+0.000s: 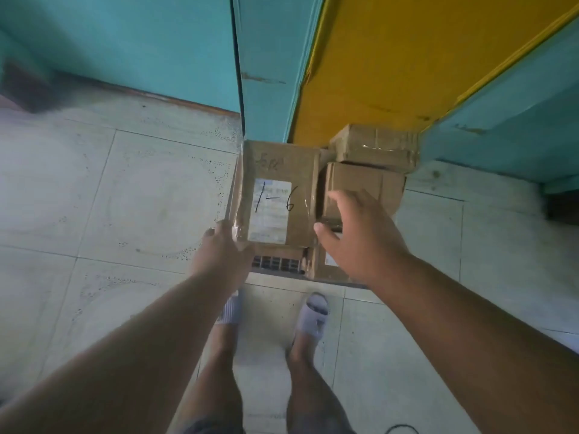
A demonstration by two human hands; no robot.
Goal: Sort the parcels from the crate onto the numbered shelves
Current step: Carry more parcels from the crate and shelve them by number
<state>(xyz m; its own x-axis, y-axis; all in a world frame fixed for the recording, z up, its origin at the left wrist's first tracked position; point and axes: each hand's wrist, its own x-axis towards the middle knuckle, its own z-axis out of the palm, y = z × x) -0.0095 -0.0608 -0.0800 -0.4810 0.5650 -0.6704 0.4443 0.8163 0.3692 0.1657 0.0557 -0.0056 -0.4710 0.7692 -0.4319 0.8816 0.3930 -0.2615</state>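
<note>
A brown cardboard parcel [277,195] with a white label marked "1-6" is held at its near left corner by my left hand [224,249]. My right hand [354,233] hovers just right of it with fingers spread, over a second brown parcel [366,186]. A third, taped parcel [376,147] lies behind that one. Below the parcels, the dark slatted wall of the crate [279,264] shows, with another labelled parcel [329,261] inside it, mostly hidden by my right hand.
Teal shelf panels [272,64] and a yellow panel [391,57] rise right behind the crate. Pale floor tiles [125,198] spread to the left and right. My feet in grey slippers [315,311] stand just before the crate. A black cable [404,429] lies at the bottom edge.
</note>
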